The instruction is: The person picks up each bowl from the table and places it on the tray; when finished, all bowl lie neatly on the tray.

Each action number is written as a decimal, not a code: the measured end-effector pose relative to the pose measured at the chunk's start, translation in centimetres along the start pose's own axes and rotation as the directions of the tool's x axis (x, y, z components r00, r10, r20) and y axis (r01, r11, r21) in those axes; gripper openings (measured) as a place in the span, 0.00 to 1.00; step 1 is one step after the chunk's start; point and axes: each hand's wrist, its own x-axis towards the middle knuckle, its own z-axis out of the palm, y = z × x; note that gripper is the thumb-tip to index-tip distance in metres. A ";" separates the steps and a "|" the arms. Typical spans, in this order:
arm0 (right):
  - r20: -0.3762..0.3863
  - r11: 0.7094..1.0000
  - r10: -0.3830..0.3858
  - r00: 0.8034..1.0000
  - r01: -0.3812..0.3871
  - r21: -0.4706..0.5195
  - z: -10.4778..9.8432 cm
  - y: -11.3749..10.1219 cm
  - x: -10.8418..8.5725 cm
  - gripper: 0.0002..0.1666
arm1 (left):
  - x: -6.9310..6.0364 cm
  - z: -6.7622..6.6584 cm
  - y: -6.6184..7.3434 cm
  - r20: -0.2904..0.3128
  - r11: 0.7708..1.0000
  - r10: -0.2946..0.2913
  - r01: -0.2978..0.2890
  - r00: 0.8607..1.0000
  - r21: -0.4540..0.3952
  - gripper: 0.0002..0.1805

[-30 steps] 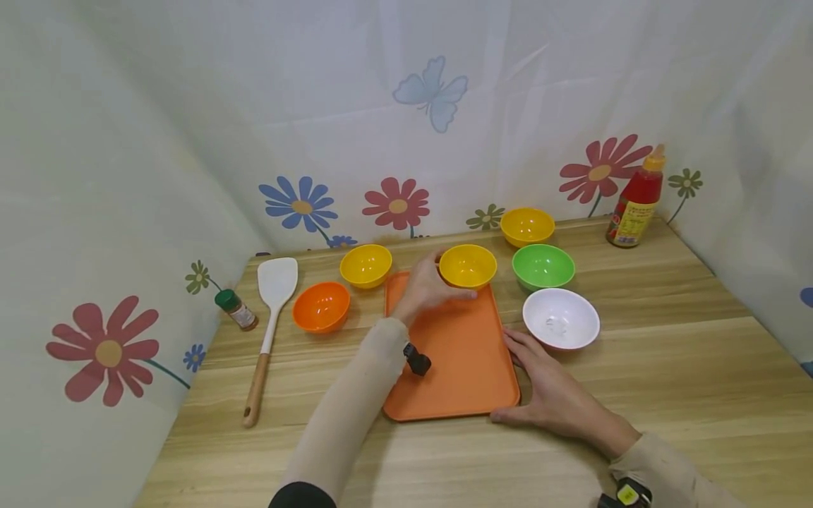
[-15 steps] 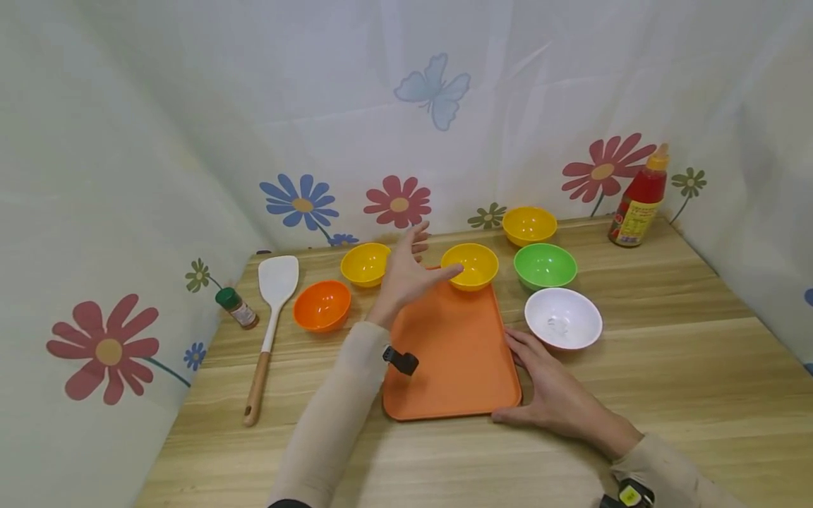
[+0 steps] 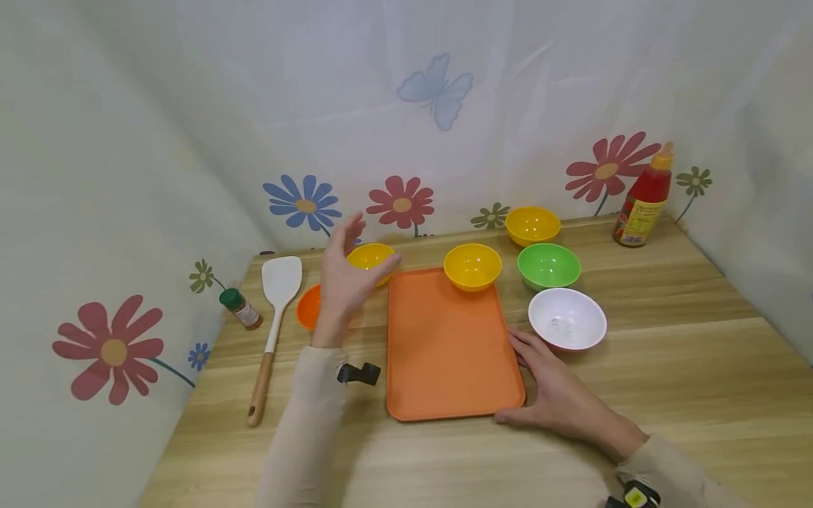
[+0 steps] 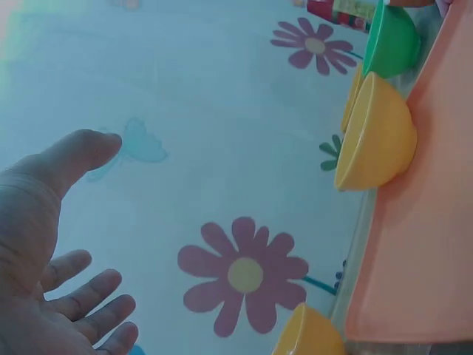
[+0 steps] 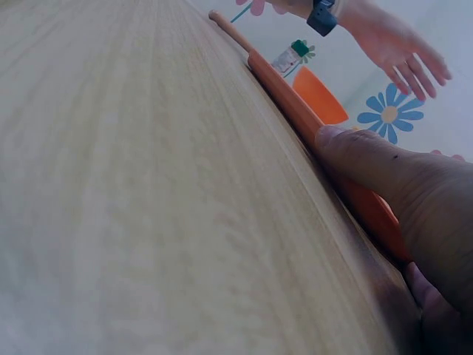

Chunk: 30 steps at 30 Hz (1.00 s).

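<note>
My left hand (image 3: 343, 282) hangs above the table's left part with thumb and fingers spread, holding nothing. Below and behind it, partly covered, are a yellow bowl (image 3: 371, 255) and an orange bowl (image 3: 308, 307). My right hand (image 3: 559, 395) grips the near right corner of an orange tray (image 3: 447, 353), thumb at the front edge and fingers along the right side. In the right wrist view the thumb (image 5: 362, 151) touches the tray's rim. Another yellow bowl (image 3: 473, 269) sits at the tray's far right corner.
Right of the tray stand a white bowl (image 3: 567, 321), a green bowl (image 3: 549, 268) and a third yellow bowl (image 3: 533, 227). A red sauce bottle (image 3: 643, 204) stands at the back right. At left lie a white spatula (image 3: 274, 317) and a green-capped jar (image 3: 241, 309).
My left hand has come away from the yellow bowl at the tray's far end, rising and moving left over the other yellow and orange bowls. The right hand stays at the tray's corner.
</note>
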 end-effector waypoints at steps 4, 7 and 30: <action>0.006 1.000 0.004 1.000 -0.004 -0.007 -0.1 0.0 0.0 0.80 | -0.3 -2.5 -1.3 -0.045 0.999 0.002 0.000 0.999 0.045 0.51; 0.005 1.000 0.005 1.000 -0.005 -0.008 0.0 0.0 0.0 0.80 | -0.7 -4.3 -2.7 -0.053 0.997 0.000 0.004 0.999 0.079 0.54; 0.007 1.000 0.026 1.000 -0.026 0.013 -0.1 0.1 -0.1 0.80 | -5.1 -9.3 -12.0 0.082 0.964 -0.265 0.260 0.961 0.062 0.65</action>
